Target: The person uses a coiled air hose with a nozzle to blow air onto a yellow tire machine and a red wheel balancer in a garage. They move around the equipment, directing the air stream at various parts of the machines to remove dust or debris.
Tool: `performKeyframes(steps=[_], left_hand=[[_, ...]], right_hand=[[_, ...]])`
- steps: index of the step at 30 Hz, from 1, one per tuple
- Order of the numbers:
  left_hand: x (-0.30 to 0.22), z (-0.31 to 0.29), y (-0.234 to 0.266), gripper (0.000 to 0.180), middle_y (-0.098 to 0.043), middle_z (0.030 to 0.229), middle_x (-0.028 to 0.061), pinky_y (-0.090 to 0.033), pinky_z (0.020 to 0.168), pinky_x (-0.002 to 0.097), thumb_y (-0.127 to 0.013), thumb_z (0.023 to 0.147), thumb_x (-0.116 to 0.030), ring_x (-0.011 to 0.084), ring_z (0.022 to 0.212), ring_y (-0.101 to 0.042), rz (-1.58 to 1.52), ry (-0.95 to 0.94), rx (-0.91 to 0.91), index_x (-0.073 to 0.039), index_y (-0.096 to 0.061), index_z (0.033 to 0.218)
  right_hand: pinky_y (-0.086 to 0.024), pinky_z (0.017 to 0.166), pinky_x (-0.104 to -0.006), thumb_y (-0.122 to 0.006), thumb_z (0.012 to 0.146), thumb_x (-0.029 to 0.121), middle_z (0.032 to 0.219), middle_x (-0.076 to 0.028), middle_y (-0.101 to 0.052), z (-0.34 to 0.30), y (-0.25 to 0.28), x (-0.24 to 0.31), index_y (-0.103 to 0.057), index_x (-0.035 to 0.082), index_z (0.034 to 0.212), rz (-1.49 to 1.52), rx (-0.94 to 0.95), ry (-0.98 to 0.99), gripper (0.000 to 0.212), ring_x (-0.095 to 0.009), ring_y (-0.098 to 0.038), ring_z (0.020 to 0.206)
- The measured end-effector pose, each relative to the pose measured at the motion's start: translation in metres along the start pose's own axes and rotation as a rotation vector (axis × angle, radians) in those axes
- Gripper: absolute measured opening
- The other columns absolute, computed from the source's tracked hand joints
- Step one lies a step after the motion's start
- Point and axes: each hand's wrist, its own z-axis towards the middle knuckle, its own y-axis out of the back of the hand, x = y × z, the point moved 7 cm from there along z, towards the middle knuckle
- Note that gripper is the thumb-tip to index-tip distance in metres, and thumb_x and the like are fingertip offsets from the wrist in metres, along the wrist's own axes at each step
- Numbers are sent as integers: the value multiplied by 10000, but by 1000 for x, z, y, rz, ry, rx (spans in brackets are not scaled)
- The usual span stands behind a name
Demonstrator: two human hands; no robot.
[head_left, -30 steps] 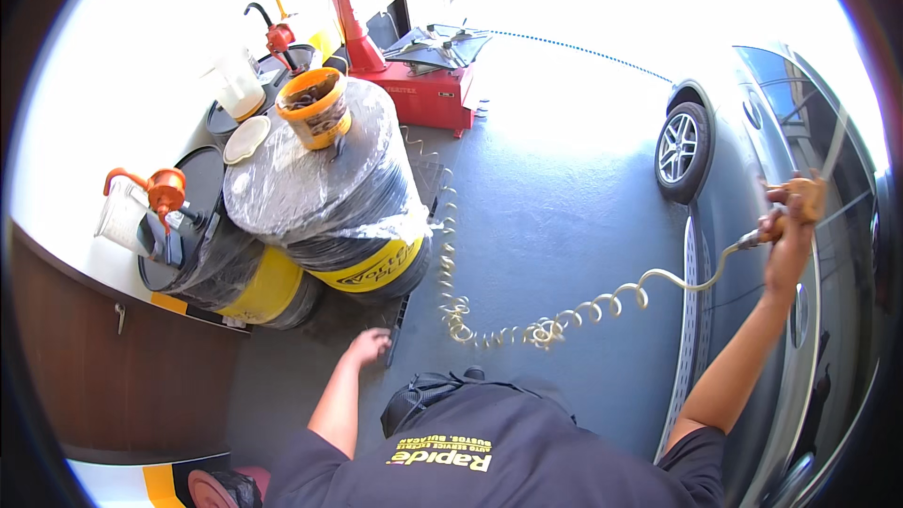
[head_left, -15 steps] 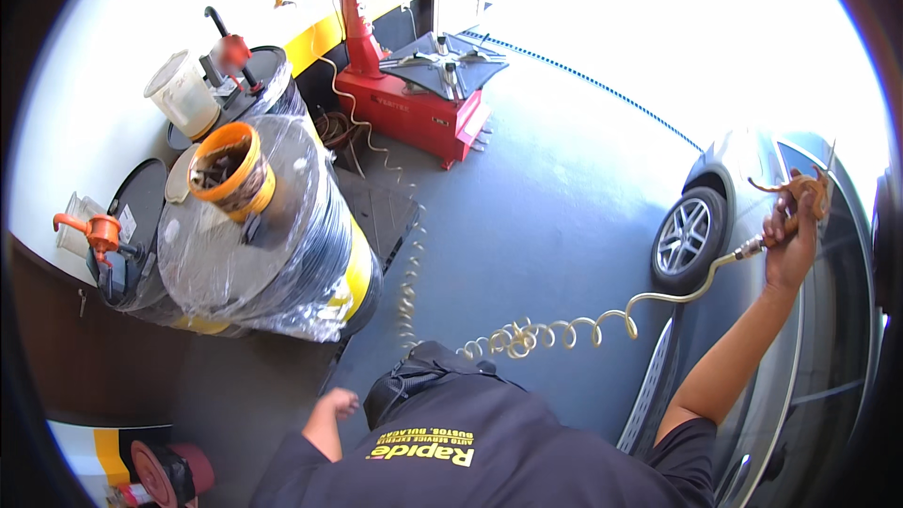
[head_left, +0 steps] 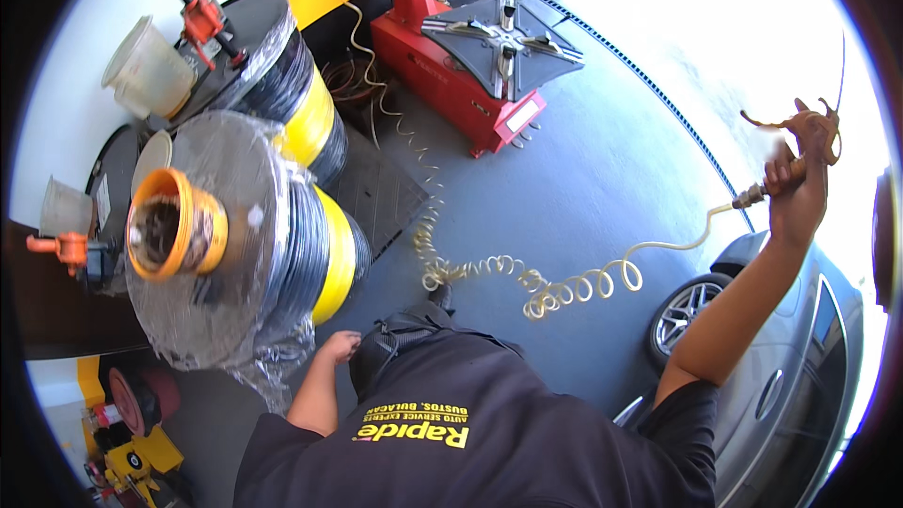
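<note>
My right hand (head_left: 795,190) is raised at the far right, its fingers wrapped round the handle of a worn orange-brown air gun (head_left: 811,134). A metal coupling (head_left: 750,196) joins the air gun's lower end to a coiled, cream-coloured air hose (head_left: 602,280). The hose sags in loops across to the left, past my front, and on towards the far wall. Low beside my body, my left hand (head_left: 340,347) is curled closed; whether anything is in it is hidden. Below my right forearm stands a grey car (head_left: 781,386).
Plastic-wrapped drums (head_left: 221,216) stand at left, an orange bucket (head_left: 202,230) on the nearest. A red tyre changer (head_left: 451,75) is ahead, near a floor drain grating (head_left: 649,99). The car's front wheel (head_left: 682,315) is at right. Red and yellow equipment (head_left: 141,461) sits lower left.
The view has shifted: the tyre changer is further right, the drums further left, and the car lower. My right hand still holds the air gun up, and the hose loops have swung.
</note>
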Motion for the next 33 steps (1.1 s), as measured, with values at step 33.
performKeyframes(steps=[33], left_hand=[[-1316, -124, 426, 396, -750, 1029, 118, -553, 867, 432, -508, 909, -330, 271, 1005, -709, 427, -710, -1569, -51, -700, 1114]], right_hand=[[-412, 509, -194, -501, 1064, 204, 1097, -140, -674, 308, -512, -407, -452, 21, 1357, 651, 830, -552, 348, -36, -446, 544]])
